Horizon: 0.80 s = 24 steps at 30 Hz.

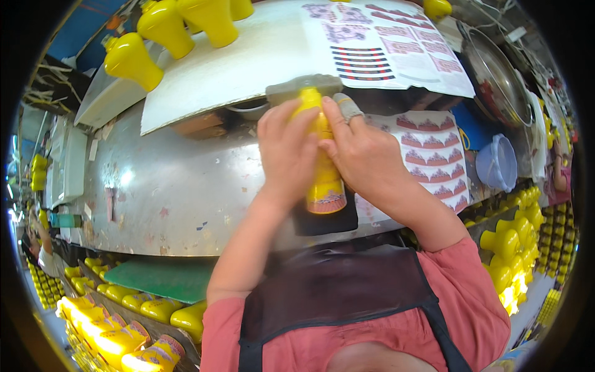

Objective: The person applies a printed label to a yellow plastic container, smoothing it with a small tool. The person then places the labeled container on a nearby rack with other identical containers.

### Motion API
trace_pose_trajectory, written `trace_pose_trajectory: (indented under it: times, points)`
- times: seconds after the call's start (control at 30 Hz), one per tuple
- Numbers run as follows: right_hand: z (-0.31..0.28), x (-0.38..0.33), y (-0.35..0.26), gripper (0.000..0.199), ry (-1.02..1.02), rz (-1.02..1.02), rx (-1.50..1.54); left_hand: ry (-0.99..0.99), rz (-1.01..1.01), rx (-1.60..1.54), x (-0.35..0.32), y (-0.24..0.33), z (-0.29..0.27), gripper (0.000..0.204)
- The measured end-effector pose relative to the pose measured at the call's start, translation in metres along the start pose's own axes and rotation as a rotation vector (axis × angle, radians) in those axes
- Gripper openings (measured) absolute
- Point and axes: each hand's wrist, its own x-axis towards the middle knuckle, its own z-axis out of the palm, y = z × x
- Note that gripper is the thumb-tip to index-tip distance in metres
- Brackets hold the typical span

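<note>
My left grip (288, 146) and right grip (370, 150) clasp the yellow vase (326, 177) over the table (161, 186), patterned base towards six o'clock; I judge it stiff, slippery, possibly fragile, best held around its body.

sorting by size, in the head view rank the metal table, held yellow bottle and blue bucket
1. Metal table
2. Held yellow bottle, partly behind fingers; nearness may enlarge it
3. Blue bucket

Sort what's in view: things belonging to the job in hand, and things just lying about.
Likely part of the job: yellow bottle, between left hand and right hand; black pad near its base; patterned sheet alongside.

Apparently just lying about: blue bucket; green board.
</note>
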Motion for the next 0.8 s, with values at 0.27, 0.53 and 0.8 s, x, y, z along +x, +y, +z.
trace_pose_trajectory:
  times: [0.27,0.53,0.8]
  points:
    - [0.004,-0.001,0.008,0.068,-0.001,-0.003,0.089,-0.109,0.037,0.139,0.001,-0.004,-0.005,0.047]
    - [0.004,0.016,0.041,0.052,-0.068,0.109,0.708,-0.105,-0.255,-0.073,-0.003,-0.01,0.001,0.049]
    - [0.012,0.028,0.038,0.048,-0.142,0.229,0.762,-0.005,-0.473,-0.329,0.015,0.004,0.009,0.032]
